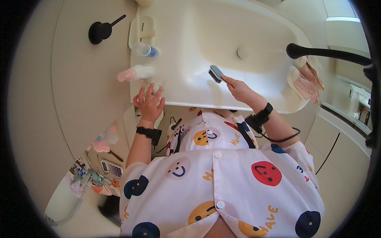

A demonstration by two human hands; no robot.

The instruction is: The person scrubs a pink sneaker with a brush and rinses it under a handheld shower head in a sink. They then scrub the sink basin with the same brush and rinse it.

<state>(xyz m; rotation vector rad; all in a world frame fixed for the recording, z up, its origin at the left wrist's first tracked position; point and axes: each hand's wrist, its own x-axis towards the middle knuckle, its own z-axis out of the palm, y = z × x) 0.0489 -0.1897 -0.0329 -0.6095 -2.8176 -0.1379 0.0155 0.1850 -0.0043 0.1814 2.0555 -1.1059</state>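
Note:
My right hand point(241, 90) grips the handle of a small scrubbing brush point(216, 73) with a grey back and dark bristles, held over the near side of a white bathtub point(190, 56). Fingers spread, my left hand point(149, 102) is at the tub's left near corner, over a clear item point(159, 87) that it partly hides; whether it grips that item I cannot tell. Just beyond that hand lies a white bottle with a pink top point(134, 73). Farther along the ledge is a clear bottle with a blue label point(146, 50).
Pink and white slippers point(306, 78) rest on the tub's right rim, near a black bar point(327, 53). A round drain fitting point(241, 53) shows in the tub. A black holder point(101, 32) is mounted on the left wall. A shelf at lower left bears a calculator point(112, 169) and small items.

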